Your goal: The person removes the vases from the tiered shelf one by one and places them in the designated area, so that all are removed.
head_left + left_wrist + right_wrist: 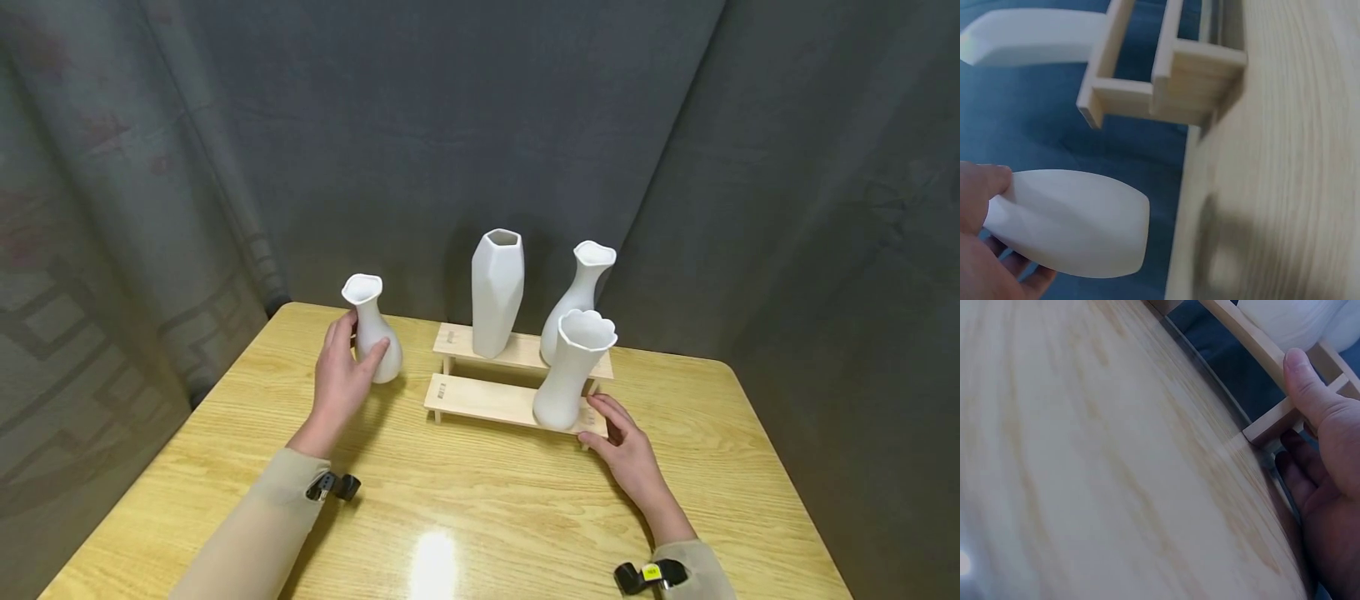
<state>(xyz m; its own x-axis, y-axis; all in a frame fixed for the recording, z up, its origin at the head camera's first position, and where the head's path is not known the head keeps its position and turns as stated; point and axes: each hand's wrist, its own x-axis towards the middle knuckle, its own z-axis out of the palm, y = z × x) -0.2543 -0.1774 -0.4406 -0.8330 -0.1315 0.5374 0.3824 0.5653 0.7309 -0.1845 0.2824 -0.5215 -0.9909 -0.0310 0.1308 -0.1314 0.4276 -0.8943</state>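
My left hand (341,377) grips a small white vase (379,346) with a pinched neck and wavy mouth, left of a two-step wooden stand (480,398). In the left wrist view the vase's base (1138,234) is apart from the tabletop, and a shadow falls on the wood. My right hand (632,457) holds the right end of the stand's lower step, thumb (1304,381) at its front side and fingers around the end. On the upper step stand a tall faceted white vase (497,292) and a curved slim-necked one (576,304). A scalloped-rim vase (566,379) occupies the lower step's right part.
The light wooden table (465,492) ends at the back against a dark grey curtain (420,150), with more curtain at both sides. Each sleeve has a small black camera (341,487) strapped at the wrist.
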